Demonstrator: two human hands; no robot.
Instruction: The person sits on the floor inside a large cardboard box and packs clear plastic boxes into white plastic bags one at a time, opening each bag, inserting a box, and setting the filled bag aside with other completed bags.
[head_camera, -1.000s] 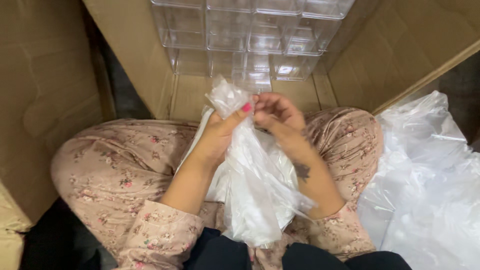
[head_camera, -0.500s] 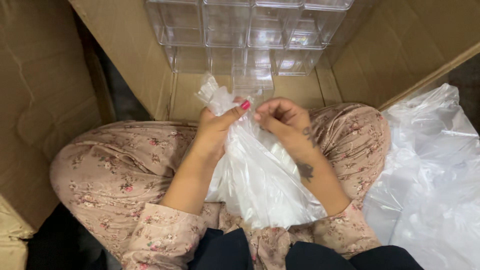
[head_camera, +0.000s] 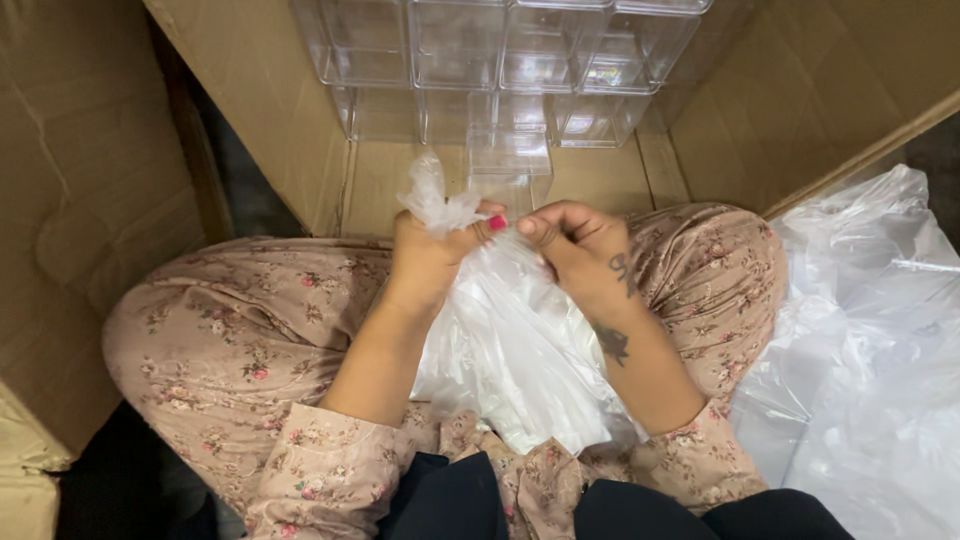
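The left hand is clenched around the gathered neck of a clear plastic bag resting in the person's lap – the right hand pinches the same bag just beside it. Clear plastic boxes are stacked ahead on cardboard.

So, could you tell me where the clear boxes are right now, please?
In the head view, the clear boxes sit stacked at top centre inside the cardboard box, just beyond the left hand and right hand gripping the bag.
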